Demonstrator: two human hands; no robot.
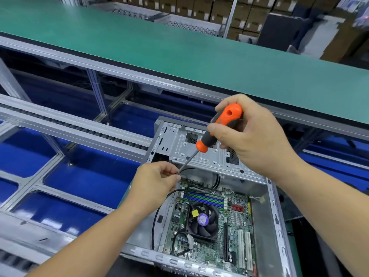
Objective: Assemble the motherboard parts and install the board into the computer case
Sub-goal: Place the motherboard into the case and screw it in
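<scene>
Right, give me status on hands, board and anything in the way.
Right hand grips screwdriver. Left hand pinches at its tip. Motherboard in case. Black cables cross board's top edge.

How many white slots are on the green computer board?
2. Both white expansion slots stand side by side near the motherboard's right front corner: one on the left, one on the right. The left arm may hide others.

Black cables are crossing the motherboard, the drive cage is covering the case's far end; its right side is lying open.
</scene>
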